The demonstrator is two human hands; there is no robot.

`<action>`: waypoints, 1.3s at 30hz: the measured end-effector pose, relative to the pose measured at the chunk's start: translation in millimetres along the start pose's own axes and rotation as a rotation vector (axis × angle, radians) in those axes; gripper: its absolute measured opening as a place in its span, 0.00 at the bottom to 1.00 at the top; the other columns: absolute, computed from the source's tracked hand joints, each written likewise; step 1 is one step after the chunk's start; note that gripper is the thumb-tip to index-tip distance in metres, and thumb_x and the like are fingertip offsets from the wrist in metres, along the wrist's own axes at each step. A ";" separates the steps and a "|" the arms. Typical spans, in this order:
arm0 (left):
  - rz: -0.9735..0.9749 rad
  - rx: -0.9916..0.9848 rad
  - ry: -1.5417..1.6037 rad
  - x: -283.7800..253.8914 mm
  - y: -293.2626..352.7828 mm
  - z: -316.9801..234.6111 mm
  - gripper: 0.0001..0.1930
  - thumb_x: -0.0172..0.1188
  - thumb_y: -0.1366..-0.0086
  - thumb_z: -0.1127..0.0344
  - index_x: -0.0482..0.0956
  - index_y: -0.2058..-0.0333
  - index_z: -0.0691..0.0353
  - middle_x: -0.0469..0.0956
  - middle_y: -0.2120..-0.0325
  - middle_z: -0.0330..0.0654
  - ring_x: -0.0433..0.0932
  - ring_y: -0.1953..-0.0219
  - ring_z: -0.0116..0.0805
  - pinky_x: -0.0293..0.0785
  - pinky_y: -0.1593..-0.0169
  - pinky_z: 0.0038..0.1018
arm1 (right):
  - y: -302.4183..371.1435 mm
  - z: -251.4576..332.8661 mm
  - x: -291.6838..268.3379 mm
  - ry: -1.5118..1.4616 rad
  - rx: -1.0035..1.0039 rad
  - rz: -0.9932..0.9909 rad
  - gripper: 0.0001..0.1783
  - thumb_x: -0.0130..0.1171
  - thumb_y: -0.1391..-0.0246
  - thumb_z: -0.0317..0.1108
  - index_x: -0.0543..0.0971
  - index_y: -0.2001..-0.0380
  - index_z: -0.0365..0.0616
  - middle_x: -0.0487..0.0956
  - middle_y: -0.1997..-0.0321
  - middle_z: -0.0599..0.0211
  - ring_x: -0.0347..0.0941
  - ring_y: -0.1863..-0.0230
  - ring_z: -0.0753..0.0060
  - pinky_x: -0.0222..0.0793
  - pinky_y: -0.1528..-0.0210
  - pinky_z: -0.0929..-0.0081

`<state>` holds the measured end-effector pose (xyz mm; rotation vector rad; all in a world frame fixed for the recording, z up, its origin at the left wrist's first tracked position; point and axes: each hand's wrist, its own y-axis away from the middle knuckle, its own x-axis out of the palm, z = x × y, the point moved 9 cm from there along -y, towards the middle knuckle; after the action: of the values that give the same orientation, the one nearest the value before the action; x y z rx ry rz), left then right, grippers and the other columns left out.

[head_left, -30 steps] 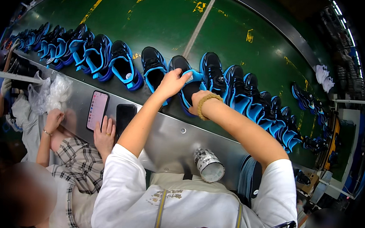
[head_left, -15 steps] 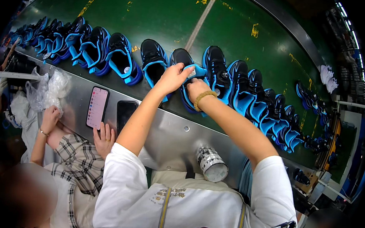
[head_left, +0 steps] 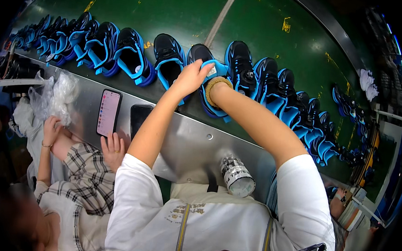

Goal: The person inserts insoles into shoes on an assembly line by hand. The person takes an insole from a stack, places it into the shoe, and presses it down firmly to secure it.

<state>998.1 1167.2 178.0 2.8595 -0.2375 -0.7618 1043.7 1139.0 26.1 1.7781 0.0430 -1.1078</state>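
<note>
In front of me a black and blue sneaker (head_left: 198,53) stands with its toe pointing away. My left hand (head_left: 190,80) pinches its light blue tongue (head_left: 220,69), which is pulled up and has a white label on its inner side. Down in the shoe opening is my right hand (head_left: 217,93), sunk up to a tan wristband; its fingers are hidden inside. Close on the left stands another black and blue sneaker (head_left: 165,45), and on the right a laced one (head_left: 238,59).
Rows of similar sneakers (head_left: 106,39) run left and right along the green belt (head_left: 171,8). On the metal ledge (head_left: 188,138) lie a lit phone (head_left: 108,113), a dark phone (head_left: 139,117) and crumpled plastic bags (head_left: 65,92). A patterned cylinder (head_left: 237,176) is near my waist. A co-worker's hand (head_left: 113,150) is at left.
My right hand has gone deeper into the sneaker, so the wristband now sits at the opening. My left hand still holds the tongue. The view has shifted slightly.
</note>
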 end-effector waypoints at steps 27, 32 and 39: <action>0.111 0.273 -0.327 -1.4 37.7 -33.8 0.16 0.53 0.47 0.61 0.67 0.65 0.67 0.70 0.72 0.51 0.71 0.70 0.48 0.67 0.68 0.32 | 229.8 21.4 -35.8 -0.588 -0.285 -1.163 0.03 0.52 0.66 0.24 0.70 0.81 0.39 0.71 0.71 0.65 0.68 0.66 0.66 0.65 0.60 0.73; -0.041 0.356 -0.525 -4.8 22.7 -30.3 0.14 0.52 0.46 0.61 0.68 0.67 0.67 0.72 0.75 0.50 0.72 0.74 0.47 0.68 0.71 0.33 | 171.4 20.5 -59.1 -0.569 -0.180 -0.707 0.24 0.52 0.63 0.30 0.62 0.59 0.33 0.64 0.55 0.50 0.58 0.51 0.56 0.54 0.48 0.68; 0.032 0.419 -0.673 -5.2 6.3 -68.3 0.17 0.55 0.50 0.58 0.68 0.67 0.65 0.70 0.77 0.49 0.71 0.75 0.46 0.68 0.73 0.34 | 113.4 24.5 -52.3 -0.511 -0.013 -0.403 0.37 0.51 0.62 0.39 0.53 0.50 0.29 0.59 0.48 0.44 0.51 0.43 0.54 0.37 0.40 0.67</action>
<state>1027.3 1170.6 240.1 2.8223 -0.5826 -1.8394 1052.1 1086.5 141.7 1.4595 0.1018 -1.8213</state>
